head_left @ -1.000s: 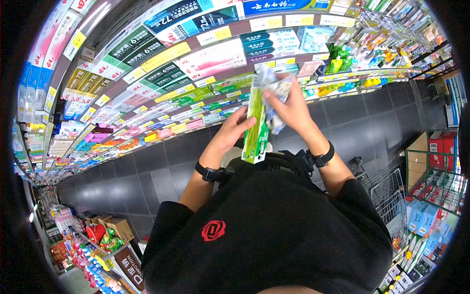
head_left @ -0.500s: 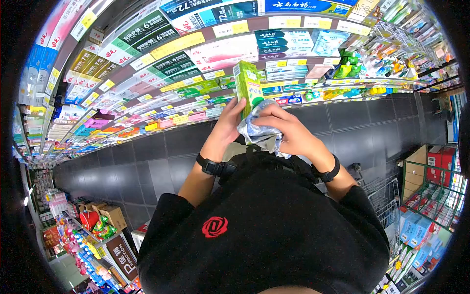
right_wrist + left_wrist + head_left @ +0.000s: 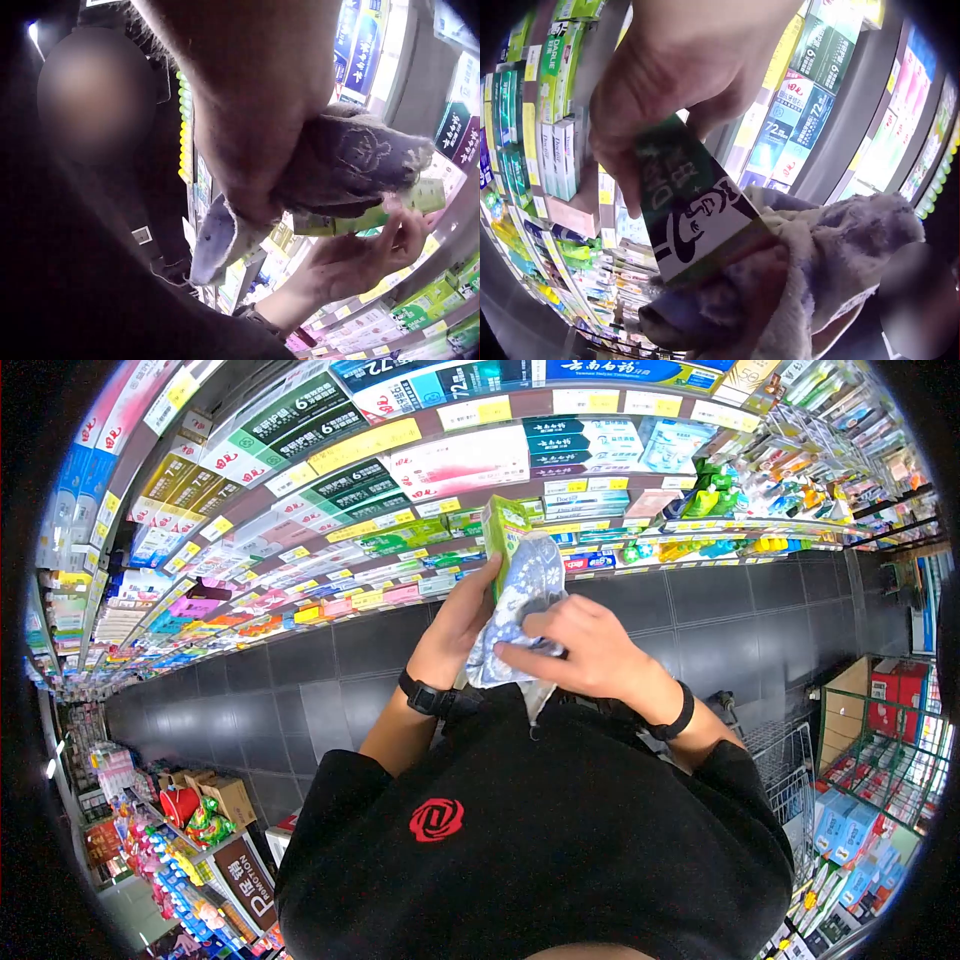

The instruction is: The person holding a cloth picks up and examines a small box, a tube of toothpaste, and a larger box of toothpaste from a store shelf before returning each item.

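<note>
A green Darlie toothpaste box (image 3: 505, 520) stands in front of my body, held at its left side by my left hand (image 3: 458, 618). My right hand (image 3: 595, 648) grips a blue cloth (image 3: 527, 575) with white flowers, which lies against the box and covers much of its face in the head view. From the left wrist, one dark green and white end of the box (image 3: 697, 214) shows, with the fluffy cloth (image 3: 832, 251) wrapped close beside it. In the right wrist view, left fingers (image 3: 405, 236) pinch the box just below the cloth.
Shelves of toothpaste boxes (image 3: 460, 465) with yellow price tags (image 3: 365, 447) rise ahead. Green pouches (image 3: 708, 490) hang farther right. Dark floor tiles (image 3: 690, 600) run along the aisle. A wire shopping cart (image 3: 785, 760) stands at the right, and a promotion stand (image 3: 240, 880) at the lower left.
The box first tilted downward, then turned with its top toward the shelf. My right hand has brought the cloth from behind or beside the box across its front.
</note>
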